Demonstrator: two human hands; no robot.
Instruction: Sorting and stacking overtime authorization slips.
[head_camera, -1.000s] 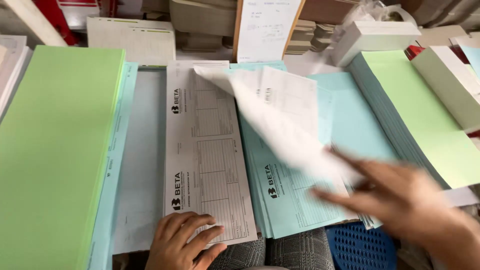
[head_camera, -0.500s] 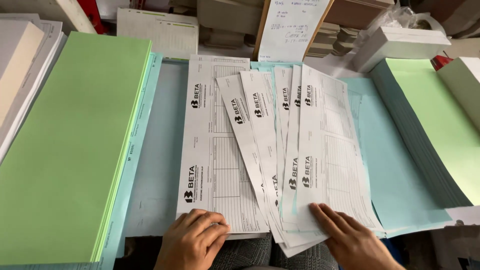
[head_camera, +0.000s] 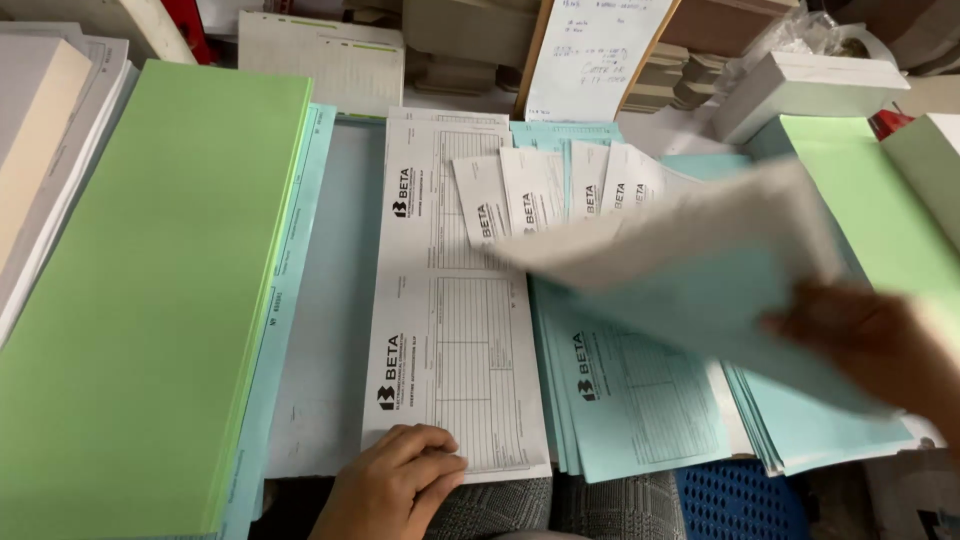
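Green stack (head_camera: 140, 300) fills the 9 o'clock side, largest thing in view, with blue sheets (head_camera: 300, 250) showing under its right edge. Second green stack (head_camera: 880, 220) at 2 o'clock, box (head_camera: 800, 85) just past it. Centre: white form (head_camera: 450, 300) lies flat, long edge running 12 to 6. Just right of it a fan of white forms (head_camera: 560, 190) at 12 to 1 o'clock sits on a blue form stack (head_camera: 630, 390), which spreads toward 4 o'clock. Step in hand, as I read it: collating sheets, one set mid-transfer. Right hand (head_camera: 880, 345) at 3 to 4 o'clock holds a lifted sheet (head_camera: 700, 270), white on top, blue under, blurred; fingers closed on its right edge, exact grip too smeared to tell. The sheet hangs over the blue stack, tilted, apart from the fan. Left hand (head_camera: 395, 490) at 6 o'clock presses the bottom edge of the white form, fingers curled loosely, flat on the paper, gripping nothing. Next move likely calls for squaring the lifted sheet to the pile edges while the left hand pins the form against sliding. Risk: the fan shifts if the sheet drags across it.
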